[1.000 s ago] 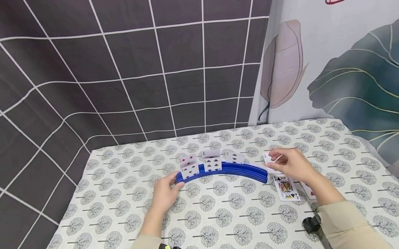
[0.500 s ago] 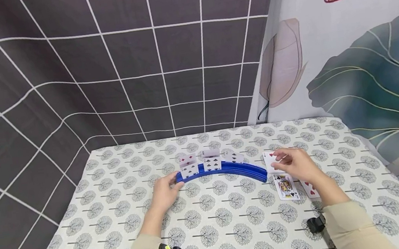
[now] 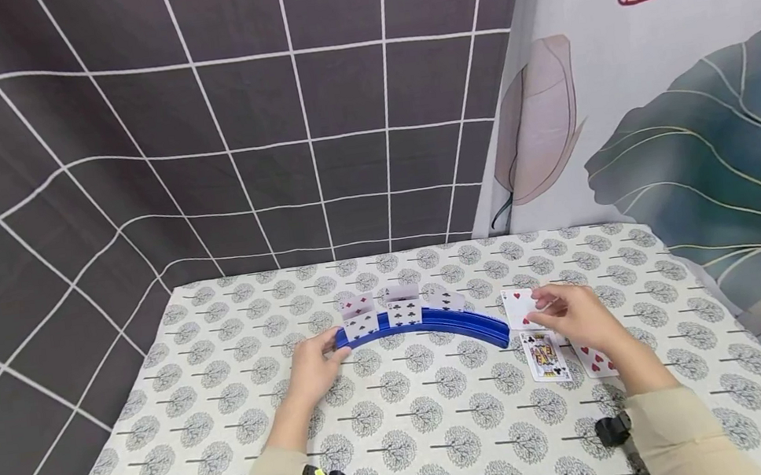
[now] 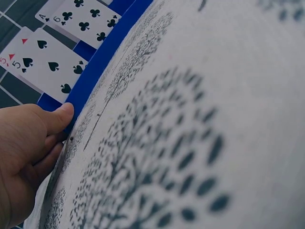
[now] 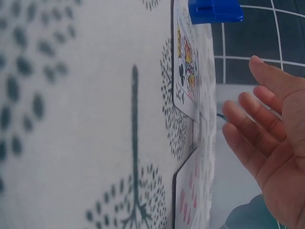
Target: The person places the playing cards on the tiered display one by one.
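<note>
My left hand [image 3: 314,368] grips the left end of a curved blue card holder [image 3: 466,327], thumb on its front edge in the left wrist view. In the holder stand a five of spades [image 4: 52,64] with a red card behind it, and a six of clubs [image 4: 85,20] with an ace behind it. A black-suited card [image 3: 447,299] leans farther right. My right hand [image 3: 579,316] hovers with relaxed fingers over a hearts card [image 3: 515,306]; the right wrist view shows nothing in it. Nearer lie a king of clubs [image 3: 545,358] and another hearts card [image 3: 598,364].
A tree-patterned cloth [image 3: 439,420] covers the table. Behind it hangs a dark curtain [image 3: 258,173] with white grid lines. At the right is a pale curtain [image 3: 574,190] with leaf designs. Black wrist devices sit at both sleeves.
My right hand has drawn slightly to the right, uncovering more of the hearts cards beneath and beside it. The left hand keeps its grip on the card holder, which stays in place.
</note>
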`<state>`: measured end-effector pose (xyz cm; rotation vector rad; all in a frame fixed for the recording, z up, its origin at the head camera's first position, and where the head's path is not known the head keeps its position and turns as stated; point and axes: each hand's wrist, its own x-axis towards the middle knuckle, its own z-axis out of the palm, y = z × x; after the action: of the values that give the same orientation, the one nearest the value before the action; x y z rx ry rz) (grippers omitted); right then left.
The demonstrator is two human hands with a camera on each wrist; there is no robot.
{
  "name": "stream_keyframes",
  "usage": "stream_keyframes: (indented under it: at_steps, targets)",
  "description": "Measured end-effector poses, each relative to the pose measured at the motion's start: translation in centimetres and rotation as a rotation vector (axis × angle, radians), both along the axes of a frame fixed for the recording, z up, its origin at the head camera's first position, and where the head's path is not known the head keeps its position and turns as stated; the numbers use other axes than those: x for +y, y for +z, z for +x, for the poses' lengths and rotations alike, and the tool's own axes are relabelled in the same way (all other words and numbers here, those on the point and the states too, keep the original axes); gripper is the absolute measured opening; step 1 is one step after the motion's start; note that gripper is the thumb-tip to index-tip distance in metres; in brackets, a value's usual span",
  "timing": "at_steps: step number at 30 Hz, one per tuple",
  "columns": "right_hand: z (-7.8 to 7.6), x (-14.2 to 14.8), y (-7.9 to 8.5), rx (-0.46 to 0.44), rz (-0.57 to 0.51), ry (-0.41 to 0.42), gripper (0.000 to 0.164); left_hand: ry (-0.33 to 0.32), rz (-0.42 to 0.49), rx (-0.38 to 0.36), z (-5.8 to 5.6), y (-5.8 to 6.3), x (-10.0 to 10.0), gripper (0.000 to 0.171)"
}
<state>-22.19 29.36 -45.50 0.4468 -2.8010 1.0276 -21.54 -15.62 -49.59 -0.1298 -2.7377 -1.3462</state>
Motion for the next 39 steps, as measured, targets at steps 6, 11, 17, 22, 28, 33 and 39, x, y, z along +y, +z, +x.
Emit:
stream_keyframes:
  at_steps: [6, 11, 17, 22, 28, 33, 39]
  targets:
    - [0.2, 0.4, 0.0, -0.019, 0.014, -0.006, 0.040, 0.000, 0.007, -0.001, 0.0, -0.1, 0.1, 0.046]
    - [0.3, 0.9, 0.0, -0.026, 0.031, -0.012, 0.038, -0.004, -0.009, 0.011, -0.1, -0.3, 0.0, 0.045]
    - [0.3, 1.6, -0.5, -0.033, 0.039, -0.002, 0.039, -0.005, -0.015, 0.011, -0.1, -0.1, 0.0, 0.045]
    - [0.3, 2.2, -0.8, -0.027, 0.047, -0.013, 0.041, -0.007, -0.024, 0.021, -0.1, -0.1, 0.0, 0.044]
    - [0.5, 2.8, -0.9, -0.033, 0.062, -0.015, 0.041, -0.006, -0.018, 0.015, 0.1, 0.2, 0.1, 0.046]
    - [0.8, 3.1, -0.7, -0.054, 0.063, -0.011, 0.042, -0.004, -0.011, 0.004, 0.1, 0.4, 0.2, 0.046]
    - [1.1, 3.5, -0.6, -0.075, 0.078, -0.012, 0.045, 0.000, -0.012, 0.008, 0.2, 0.3, 0.2, 0.046]
